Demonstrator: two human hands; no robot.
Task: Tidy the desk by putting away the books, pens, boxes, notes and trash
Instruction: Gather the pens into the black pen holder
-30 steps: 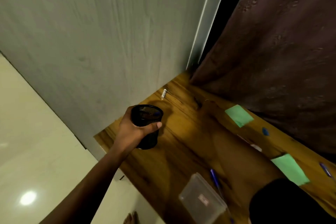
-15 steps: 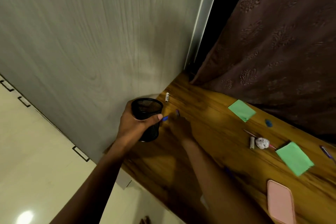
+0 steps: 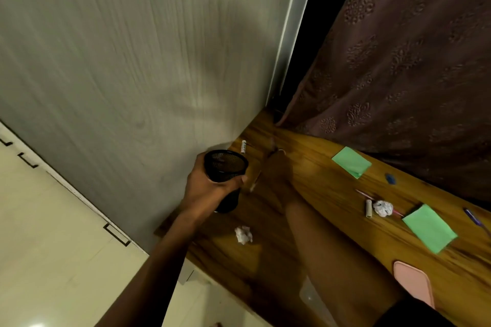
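Observation:
My left hand (image 3: 210, 191) grips a black mesh pen cup (image 3: 225, 164) and holds it at the left end of the wooden desk (image 3: 318, 194), close to the grey wall. My right hand (image 3: 279, 170) is blurred just right of the cup. It appears closed on a thin pen (image 3: 255, 180) whose tip points down toward the cup. A small white tube (image 3: 243, 146) lies behind the cup. One crumpled paper ball (image 3: 243, 234) sits near the desk's front edge, and another (image 3: 382, 207) lies to the right.
Two green notes (image 3: 350, 162) (image 3: 427, 228), a blue cap (image 3: 390, 178), a small cylinder (image 3: 368, 208), a pink pen (image 3: 364, 192) and a purple pen (image 3: 471, 216) lie along the right. A pink case (image 3: 413, 283) and a clear box (image 3: 308, 297) sit at the front. A brown curtain (image 3: 398, 61) hangs behind.
My right hand has reached in from the right to the cup with a pen. The view shifted, bringing the front paper ball into sight. My left hand kept hold of the cup.

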